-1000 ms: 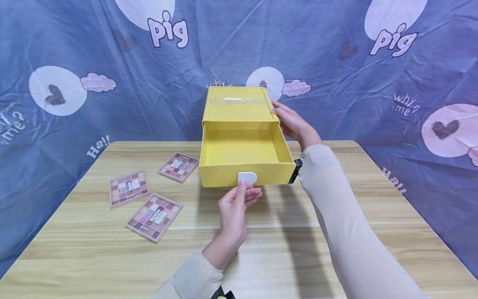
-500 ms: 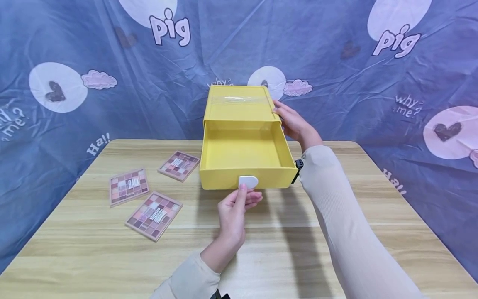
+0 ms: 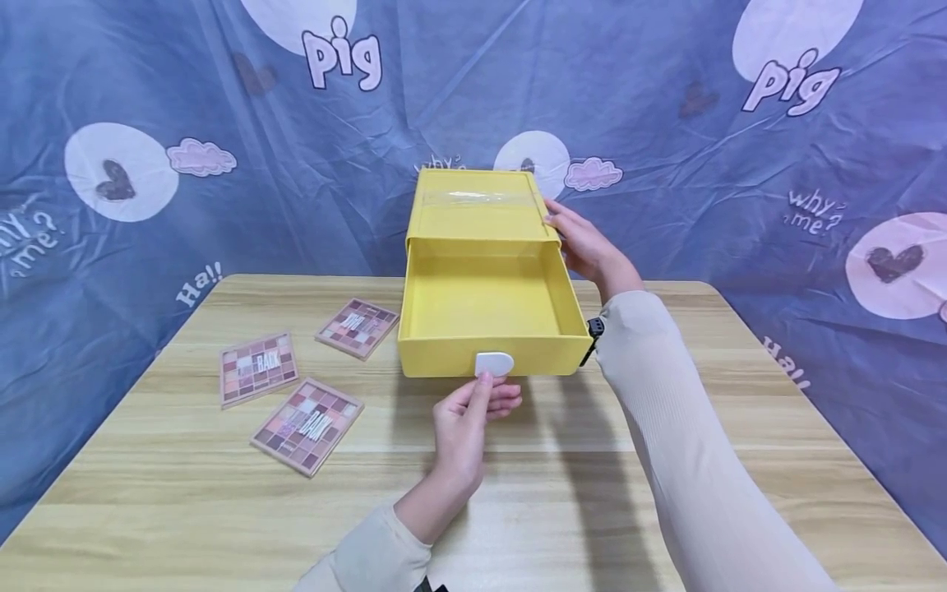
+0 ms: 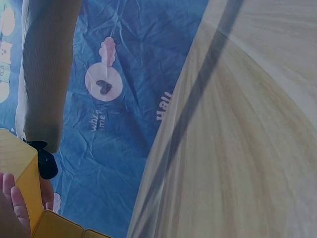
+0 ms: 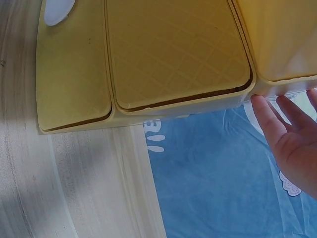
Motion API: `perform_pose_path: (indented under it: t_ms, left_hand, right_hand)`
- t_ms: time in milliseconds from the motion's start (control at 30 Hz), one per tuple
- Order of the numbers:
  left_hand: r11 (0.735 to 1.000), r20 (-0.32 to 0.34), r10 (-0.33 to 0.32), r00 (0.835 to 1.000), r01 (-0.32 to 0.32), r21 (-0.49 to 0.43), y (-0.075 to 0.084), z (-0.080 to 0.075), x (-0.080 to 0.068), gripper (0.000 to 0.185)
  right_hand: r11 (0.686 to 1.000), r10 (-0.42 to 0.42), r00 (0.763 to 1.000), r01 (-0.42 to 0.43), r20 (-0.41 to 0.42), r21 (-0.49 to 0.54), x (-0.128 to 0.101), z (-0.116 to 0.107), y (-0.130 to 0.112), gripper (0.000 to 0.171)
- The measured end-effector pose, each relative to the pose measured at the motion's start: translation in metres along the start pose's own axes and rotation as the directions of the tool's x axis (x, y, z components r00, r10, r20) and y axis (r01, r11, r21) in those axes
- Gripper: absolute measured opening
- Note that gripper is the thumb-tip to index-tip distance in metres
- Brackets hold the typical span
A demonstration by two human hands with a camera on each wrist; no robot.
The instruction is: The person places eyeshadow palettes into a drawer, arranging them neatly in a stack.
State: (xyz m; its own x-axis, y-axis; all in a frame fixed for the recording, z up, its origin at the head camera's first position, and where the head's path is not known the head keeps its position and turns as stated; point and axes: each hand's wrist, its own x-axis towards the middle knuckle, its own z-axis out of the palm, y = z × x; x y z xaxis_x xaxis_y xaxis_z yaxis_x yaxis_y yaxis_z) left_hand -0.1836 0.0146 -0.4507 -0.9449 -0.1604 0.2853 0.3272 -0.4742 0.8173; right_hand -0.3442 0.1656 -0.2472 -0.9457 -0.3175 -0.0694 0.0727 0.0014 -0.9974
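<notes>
The person seems to be at the step of drawing out the top drawer [image 3: 444,358] of a yellow storage cabinet [image 3: 447,224], which stands toward the back of the desk [image 3: 185,510]. The left grip [image 3: 462,423] is narrow, pinching the white pull tab [image 3: 494,363] from below, thumb against its lower edge. The right grip [image 3: 589,248] lies along the cabinet's right side, fingers fairly straight, touching rather than clasping, I'd guess to steady it. With the drawer this far out, the next move probably calls for easing off the tab without tipping the cabinet.

I see nothing lying in the drawer; its back end is hidden. Below it, the middle drawer [image 5: 178,54] and the bottom drawer [image 5: 74,74] are closed, contents unseen. Left of the cabinet lie three eyeshadow palettes [image 3: 309,426], gridded in pinks and browns.
</notes>
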Motion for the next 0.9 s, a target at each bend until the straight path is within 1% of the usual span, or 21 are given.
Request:
perform_pose_path:
  t_ms: [100,167,267,333,367,400,433,500,567,600,667,733,767,867,900]
  left_hand:
    - [1.0,0.017,0.01,1.0,-0.01,-0.008,0.0,-0.001,-0.001,0.033]
    - [1.0,0.035,0.02,0.999,-0.02,0.006,0.0,-0.003,-0.001,0.033]
    - [0.999,0.074,0.034,0.997,-0.037,0.039,0.007,-0.004,-0.004,0.032]
    - [0.995,0.103,0.06,0.993,-0.068,0.075,0.016,-0.005,-0.006,0.03]
    - [0.992,0.124,0.082,0.989,-0.093,0.088,0.03,-0.002,-0.01,0.028]
    - [0.988,0.138,0.097,0.986,-0.111,0.103,0.038,-0.001,-0.012,0.027]
    - [0.984,0.155,0.117,0.981,-0.135,0.113,0.052,0.001,-0.016,0.026]
    - [0.979,0.162,0.134,0.978,-0.156,0.129,0.058,-0.003,-0.017,0.025]
    - [0.978,0.16,0.134,0.978,-0.156,0.137,0.061,-0.009,-0.016,0.024]
    - [0.978,0.15,0.13,0.98,-0.152,0.143,0.052,-0.015,-0.013,0.024]
    - [0.977,0.13,0.126,0.983,-0.146,0.156,0.046,-0.025,-0.008,0.024]
    - [0.971,0.131,0.154,0.979,-0.174,0.164,0.057,-0.028,-0.006,0.022]
    - [0.968,0.119,0.156,0.981,-0.176,0.181,0.068,-0.027,-0.007,0.021]
    - [0.951,0.063,0.138,0.988,-0.15,0.27,0.104,-0.022,-0.009,0.02]
    - [0.942,0.041,0.13,0.991,-0.136,0.307,0.113,-0.023,-0.009,0.018]
  right_hand:
    - [1.0,0.001,1.0,-0.001,-0.002,0.002,0.0,0.0,0.0,0.052]
    - [1.0,0.001,1.0,-0.001,-0.002,0.005,0.0,-0.001,0.0,0.052]
    - [1.0,0.0,1.0,0.0,-0.004,0.009,0.0,-0.001,0.001,0.052]
    - [1.0,-0.001,1.0,0.001,-0.001,0.014,0.0,-0.001,0.001,0.052]
    - [1.0,-0.002,1.0,0.002,0.001,0.016,0.0,-0.001,0.001,0.052]
    - [1.0,-0.004,1.0,0.004,0.004,0.018,0.0,0.0,0.002,0.052]
    - [1.0,-0.007,1.0,0.006,0.009,0.018,0.0,-0.001,0.002,0.052]
    - [1.0,-0.011,1.0,0.011,0.015,0.023,0.001,-0.001,0.002,0.052]
    - [1.0,-0.017,1.0,0.016,0.018,0.026,0.001,-0.001,0.002,0.051]
    - [0.999,-0.018,1.0,0.017,0.018,0.029,0.001,-0.001,0.002,0.051]
    - [0.999,-0.02,1.0,0.019,0.017,0.036,0.001,-0.001,0.002,0.051]
    - [0.999,-0.021,1.0,0.02,0.018,0.039,0.002,-0.001,0.002,0.051]
    - [0.999,-0.018,1.0,0.018,0.017,0.04,0.002,-0.001,0.002,0.052]
    - [0.999,-0.015,1.0,0.014,0.02,0.039,0.002,-0.002,0.002,0.052]
    - [0.999,-0.015,1.0,0.014,0.021,0.037,0.002,-0.002,0.002,0.052]
